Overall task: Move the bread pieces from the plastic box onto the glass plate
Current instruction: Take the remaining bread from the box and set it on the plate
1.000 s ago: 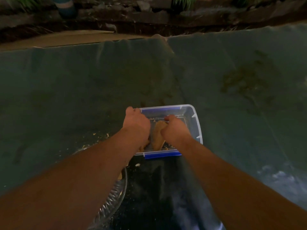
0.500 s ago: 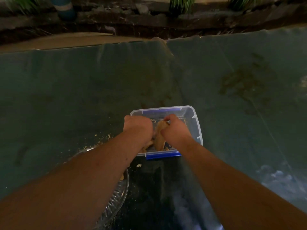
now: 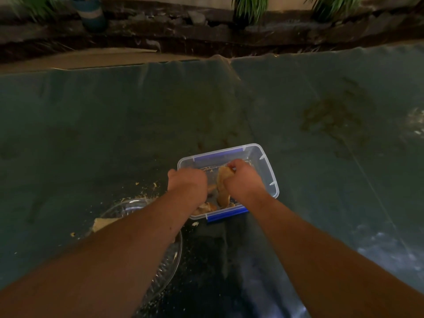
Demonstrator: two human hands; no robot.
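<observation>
A clear plastic box (image 3: 267, 171) with blue clips sits on the dark green cloth. Both my hands are inside it. My right hand (image 3: 243, 182) is shut on a long tan bread piece (image 3: 222, 187), which stands on edge. My left hand (image 3: 187, 184) is curled over more bread pieces (image 3: 207, 206) at the box's near left corner; its fingers are hidden. The glass plate (image 3: 167, 267) lies at the near left, mostly under my left forearm, with one pale bread piece (image 3: 103, 223) showing on its far side.
Crumbs (image 3: 137, 191) are scattered on the cloth around the plate and box. The green cloth (image 3: 91, 122) spreads wide to the left, right and far side. Beyond its far edge lie a stone border (image 3: 206, 35) and plants (image 3: 250, 5).
The box's left side has slid a little toward me and to the left. Both hands stay in the box, and the right hand keeps its hold on the long bread piece.
</observation>
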